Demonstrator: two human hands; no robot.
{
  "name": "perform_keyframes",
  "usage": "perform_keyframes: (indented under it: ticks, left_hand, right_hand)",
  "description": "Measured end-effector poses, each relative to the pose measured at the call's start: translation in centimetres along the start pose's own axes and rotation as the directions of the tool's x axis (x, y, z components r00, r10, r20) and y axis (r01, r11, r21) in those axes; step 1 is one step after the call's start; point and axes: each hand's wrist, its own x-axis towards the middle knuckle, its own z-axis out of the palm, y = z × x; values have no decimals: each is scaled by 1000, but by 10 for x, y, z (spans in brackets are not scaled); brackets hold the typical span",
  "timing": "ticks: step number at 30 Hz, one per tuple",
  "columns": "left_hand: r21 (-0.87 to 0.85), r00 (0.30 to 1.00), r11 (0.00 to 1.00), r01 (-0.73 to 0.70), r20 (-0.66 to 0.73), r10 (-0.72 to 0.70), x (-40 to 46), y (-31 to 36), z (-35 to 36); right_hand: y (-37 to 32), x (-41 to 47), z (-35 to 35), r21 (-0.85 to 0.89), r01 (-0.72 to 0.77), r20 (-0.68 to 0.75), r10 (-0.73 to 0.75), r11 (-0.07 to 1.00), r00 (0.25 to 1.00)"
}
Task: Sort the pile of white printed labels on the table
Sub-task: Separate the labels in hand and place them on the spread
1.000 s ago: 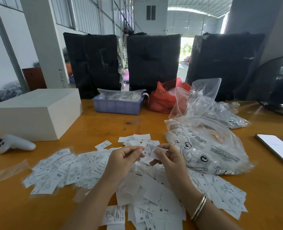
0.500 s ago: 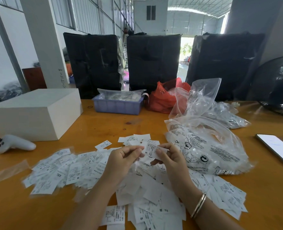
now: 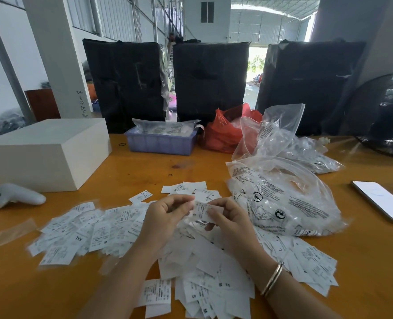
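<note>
A wide pile of white printed labels (image 3: 214, 268) covers the near part of the wooden table (image 3: 144, 171). A flatter spread of labels (image 3: 82, 231) lies to the left, and a few more labels (image 3: 186, 187) sit just beyond my hands. My left hand (image 3: 165, 215) and my right hand (image 3: 227, 219) are raised over the pile, both pinching one small label (image 3: 201, 211) between thumb and fingers. A bracelet circles my right wrist.
A white box (image 3: 45, 153) and a white controller (image 3: 15, 196) sit at left. At the back are a blue tray (image 3: 161, 143) and a red bag (image 3: 223, 134). Clear plastic bags (image 3: 283, 201) lie right of the pile, a phone (image 3: 382, 200) further right.
My left hand's fingers have closed in on the held label's left edge. The label and both hands stay almost where they were.
</note>
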Motion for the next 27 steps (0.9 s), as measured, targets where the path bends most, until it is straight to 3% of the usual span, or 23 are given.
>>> perform_keyframes:
  ticks: [15, 27]
  left_hand:
    - [-73, 1000, 997, 14, 6, -13, 0, -4, 1]
    - [-54, 999, 998, -26, 28, 27, -4, 1, 3]
  right_hand:
    - [-1, 2, -4, 118, 41, -114, -28, 992, 993]
    - [0, -1, 2, -52, 113, -163, -120, 992, 979]
